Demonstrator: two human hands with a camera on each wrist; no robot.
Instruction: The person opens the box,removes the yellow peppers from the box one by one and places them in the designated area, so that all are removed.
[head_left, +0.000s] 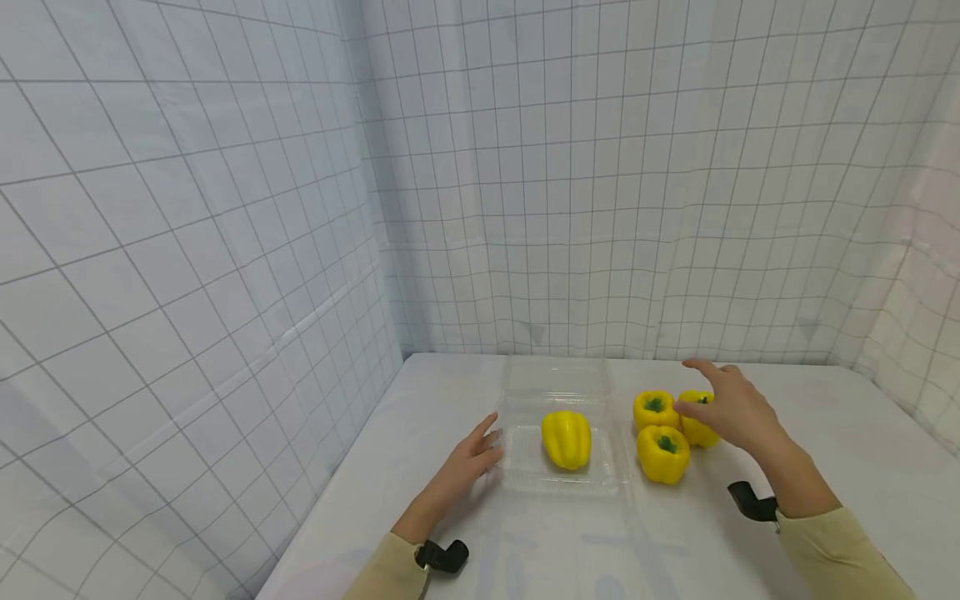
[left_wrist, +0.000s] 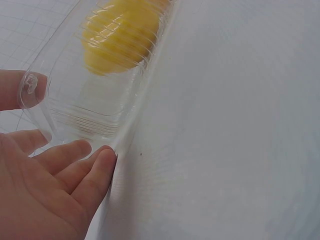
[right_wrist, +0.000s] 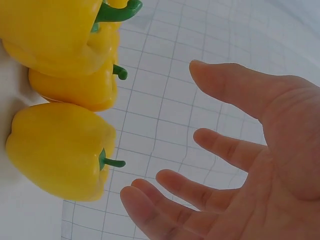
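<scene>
Inside a clear plastic container point(head_left: 525, 482), a yellow bell pepper point(head_left: 567, 439) lies on its side. My left hand point(head_left: 467, 460) is at the container's left edge, fingers loosely extended. In the left wrist view one digit shows through the plastic corner and the other fingertips point(left_wrist: 102, 156) touch or nearly touch the rim. Over on the right, my right hand point(head_left: 738, 412) hovers above a group of yellow peppers with green stems: a front one point(head_left: 663, 455), a back left one point(head_left: 655, 410) and a right one point(head_left: 699, 431). Its fingers are spread, apart from the peppers in the right wrist view.
The container's clear lid point(head_left: 557, 379) is folded back behind it. A white table point(head_left: 585, 550) carries everything. Grid-patterned white curtains point(head_left: 600, 208) hang at the back and sides. Each wrist wears a black mount point(head_left: 752, 502).
</scene>
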